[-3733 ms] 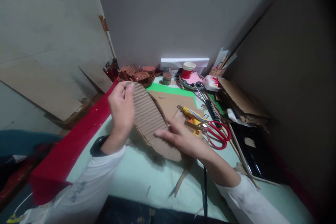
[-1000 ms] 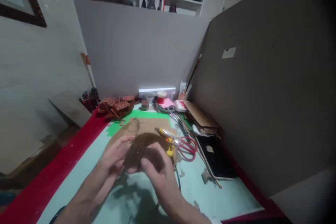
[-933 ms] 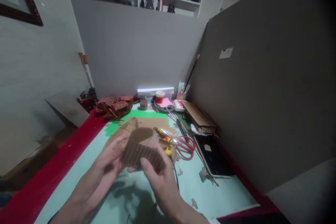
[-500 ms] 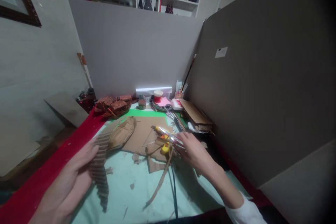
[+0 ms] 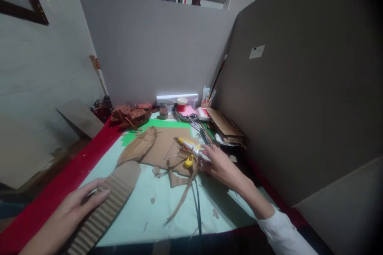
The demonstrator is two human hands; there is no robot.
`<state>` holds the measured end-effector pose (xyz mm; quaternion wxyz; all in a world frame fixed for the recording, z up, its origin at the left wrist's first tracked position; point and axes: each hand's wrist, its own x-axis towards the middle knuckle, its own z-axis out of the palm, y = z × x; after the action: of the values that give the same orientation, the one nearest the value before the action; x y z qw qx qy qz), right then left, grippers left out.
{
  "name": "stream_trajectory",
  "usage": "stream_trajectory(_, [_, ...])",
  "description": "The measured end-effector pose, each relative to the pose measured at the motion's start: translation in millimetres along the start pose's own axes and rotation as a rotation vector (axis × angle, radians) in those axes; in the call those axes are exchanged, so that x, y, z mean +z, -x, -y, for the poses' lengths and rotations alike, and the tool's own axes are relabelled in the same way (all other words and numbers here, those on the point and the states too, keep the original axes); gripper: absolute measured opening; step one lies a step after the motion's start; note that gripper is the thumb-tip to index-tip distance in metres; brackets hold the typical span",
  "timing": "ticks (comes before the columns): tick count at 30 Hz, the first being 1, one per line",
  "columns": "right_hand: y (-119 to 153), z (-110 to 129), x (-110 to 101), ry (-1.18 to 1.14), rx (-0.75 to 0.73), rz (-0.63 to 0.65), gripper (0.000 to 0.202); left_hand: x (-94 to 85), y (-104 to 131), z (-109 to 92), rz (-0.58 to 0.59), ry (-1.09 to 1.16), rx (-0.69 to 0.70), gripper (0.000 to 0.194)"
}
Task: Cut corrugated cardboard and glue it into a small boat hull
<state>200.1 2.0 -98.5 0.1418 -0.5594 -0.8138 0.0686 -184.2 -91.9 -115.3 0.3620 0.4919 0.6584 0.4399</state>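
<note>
My left hand (image 5: 86,203) is closed on a corrugated cardboard strip (image 5: 115,191) with a rounded far end, its ribbed face turned up. The thumb lies across the strip. My right hand (image 5: 217,163) grips the handles of scissors (image 5: 193,148), whose silver blades point left and are a little blurred. Beneath the scissors lies a yellow-handled tool (image 5: 181,140). A small yellow object (image 5: 189,161) sits just below, close to my right fingers. Beyond the strip rests a boat-shaped cardboard piece (image 5: 139,145), on the edge of a flat cardboard sheet (image 5: 163,149).
Reddish-brown cardboard models (image 5: 134,116) stand at the back left. A red-and-white cup (image 5: 182,105) is at the back, and stacked cardboard (image 5: 227,127) lies on the right. Scraps litter the pale green cloth (image 5: 143,215). Grey panels (image 5: 161,48) rise behind and to the right.
My left hand has turned the cardboard strip, so its broad ribbed face and rounded end now show. The scissors have shifted slightly in view, still at my right hand. The camera has tilted a little.
</note>
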Motion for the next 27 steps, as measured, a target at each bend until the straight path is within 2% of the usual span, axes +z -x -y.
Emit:
stream_trajectory(3, [4.9, -2.6, -11.5, -0.099, 0.029, -0.057, 0.042, 1.0, 0.5, 3.5, -0.013, -0.114, -0.005, 0.045])
stream_trajectory(7, [8.4, -2.0, -19.9, -0.246, 0.118, -0.132, 0.042, 11.2, 3.0, 0.8, 0.024, -0.176, 0.045, 0.049])
stream_trajectory(9, [9.1, 5.2, -16.5, -0.301, 0.135, -0.125, 0.04, 16.3, 4.5, 0.9, 0.042, -0.192, 0.056, 0.044])
stream_trajectory(13, [4.3, 22.4, -0.1, -0.287, 0.14, -0.111, 0.024, 23.7, 10.6, 3.7, 0.07, -0.223, 0.021, 0.033])
stream_trajectory(16, [-4.9, 24.3, 9.8, -0.209, 0.147, -0.101, 0.02, 32.3, 19.7, -3.1, 0.215, -0.212, 0.039, 0.033])
stream_trajectory(18, [-9.6, 22.0, 13.3, -0.168, 0.149, -0.078, 0.02, 42.3, 24.1, -15.2, 0.392, -0.235, 0.092, 0.035])
stream_trajectory(20, [-10.2, 21.1, 15.7, -0.145, 0.142, -0.048, 0.021, 56.0, 22.2, -30.8, 0.547, -0.29, 0.208, 0.033])
stream_trajectory(24, [-1.7, 29.0, 23.2, -0.149, 0.133, 0.002, 0.019, 90.3, -4.4, -54.1, 0.616, -0.405, 0.539, 0.025])
stream_trajectory(27, [5.3, 38.3, 30.2, -0.183, 0.128, 0.002, 0.017, 115.8, -31.2, -58.1, 0.612, -0.48, 0.536, 0.014])
